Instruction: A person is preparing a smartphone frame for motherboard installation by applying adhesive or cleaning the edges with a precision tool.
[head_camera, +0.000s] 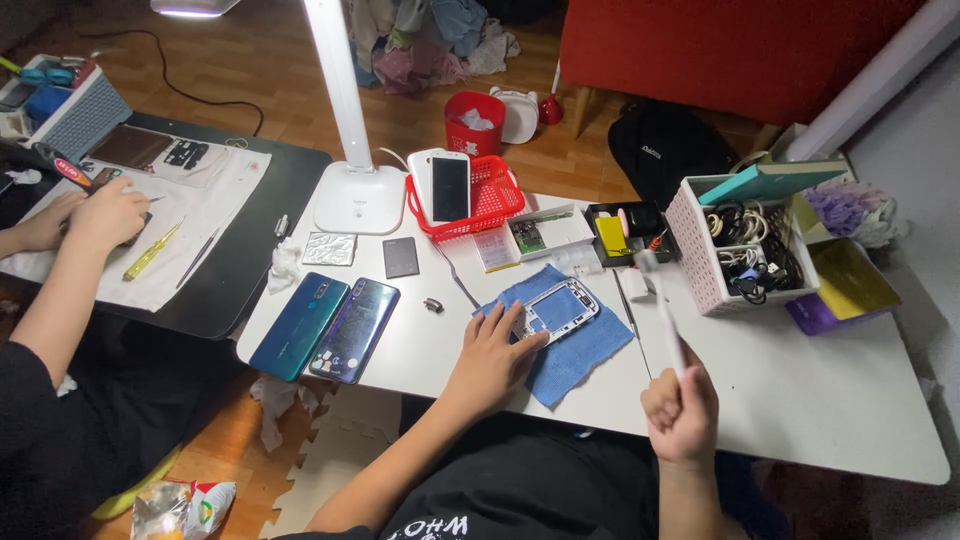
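Observation:
My left hand (497, 357) rests flat on a blue cloth (585, 350), its fingertips touching a white phone frame (556, 311) that lies on the cloth. Off to the right, my right hand (682, 411) is raised above the table in a fist around a white toothbrush (660, 305). The brush head points up and away from me, above the white table (820, 400).
Two dark blue phones (325, 326) lie at the table's left. A red basket (480, 205) holds a white phone, beside a white lamp base (357, 195). A pink-and-white box of cables (745, 250) stands at right. Another person's hands (95, 215) work at the black table on the left.

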